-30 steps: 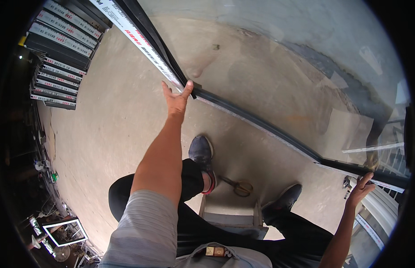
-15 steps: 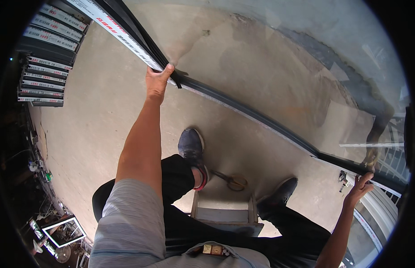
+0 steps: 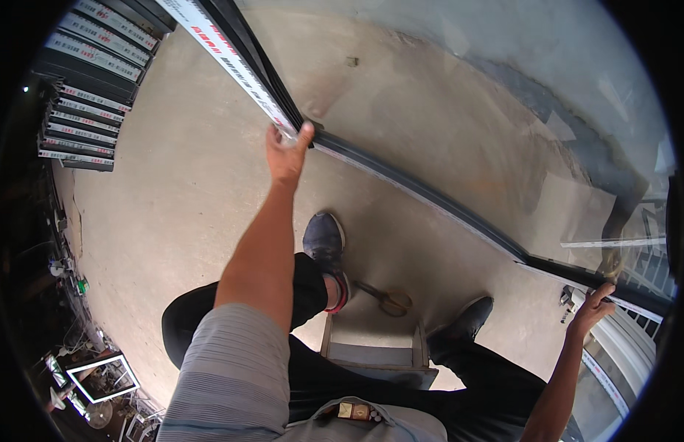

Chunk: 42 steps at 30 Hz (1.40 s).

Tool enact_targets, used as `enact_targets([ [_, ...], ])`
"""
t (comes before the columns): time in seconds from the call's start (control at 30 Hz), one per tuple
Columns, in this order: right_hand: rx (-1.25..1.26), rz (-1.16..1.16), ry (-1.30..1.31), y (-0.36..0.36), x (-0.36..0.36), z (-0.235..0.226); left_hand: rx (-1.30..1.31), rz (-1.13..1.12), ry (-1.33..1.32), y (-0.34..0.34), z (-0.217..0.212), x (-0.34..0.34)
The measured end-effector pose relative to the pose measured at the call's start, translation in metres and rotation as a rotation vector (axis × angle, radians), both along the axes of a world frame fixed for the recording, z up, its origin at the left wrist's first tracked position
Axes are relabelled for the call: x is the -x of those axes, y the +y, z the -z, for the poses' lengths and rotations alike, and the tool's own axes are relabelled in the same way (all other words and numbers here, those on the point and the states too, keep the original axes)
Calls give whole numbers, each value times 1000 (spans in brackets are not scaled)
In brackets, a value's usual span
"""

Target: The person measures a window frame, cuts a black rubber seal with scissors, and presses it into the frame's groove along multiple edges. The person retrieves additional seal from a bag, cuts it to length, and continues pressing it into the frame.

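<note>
Black frame bar (image 3: 430, 199) spans between both hands, held up over the concrete floor (image 3: 172, 191). Left hand (image 3: 287, 151) has slid along it since a second ago, fingers now curled on the edge beside the white strip (image 3: 231, 66). Right hand (image 3: 592, 309) grips the far end. Scissors (image 3: 386, 298) lie below, by the feet.

A window-frame workshop: stacked profiles (image 3: 91, 81) on a bare concrete floor (image 3: 172, 221)

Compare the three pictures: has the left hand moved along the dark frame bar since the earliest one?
Cannot tell. The left hand grips the frame bar right at the striped label's end in every picture; its shift in the image matches the head camera turning.
</note>
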State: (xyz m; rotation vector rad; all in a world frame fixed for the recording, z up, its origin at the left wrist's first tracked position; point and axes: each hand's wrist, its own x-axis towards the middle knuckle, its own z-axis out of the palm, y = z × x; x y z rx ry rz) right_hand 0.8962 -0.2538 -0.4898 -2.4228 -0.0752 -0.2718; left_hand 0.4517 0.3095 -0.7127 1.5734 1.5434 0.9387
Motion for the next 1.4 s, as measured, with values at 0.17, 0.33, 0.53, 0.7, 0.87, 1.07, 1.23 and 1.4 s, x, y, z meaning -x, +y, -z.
enact_targets([
  [0.17, 1, 10, -28, -10, 1, -2, 238, 85, 35, -42, -8, -13],
  [0.33, 21, 0, 17, -10, 1, -4, 367, 119, -64, -33, -18, -21],
  [0.53, 67, 26, -22, -8, 1, -2, 375, 241, -45, -40, -29, -33],
  [0.7, 212, 41, -49, -29, -12, 5, 195, 75, 229, -51, -28, -31],
  [0.87, 233, 41, -9, -42, -24, 9, 72, -53, 334, -50, -28, -29],
  [1.07, 144, 26, -80, -23, -11, 9, -73, 15, 380, -36, -35, -40],
  [1.23, 86, 28, -91, -15, -6, 9, -109, 33, 415, -25, -31, -35],
  [1.4, 76, 23, -63, -19, -9, 10, -172, 66, 404, -23, -17, -28],
])
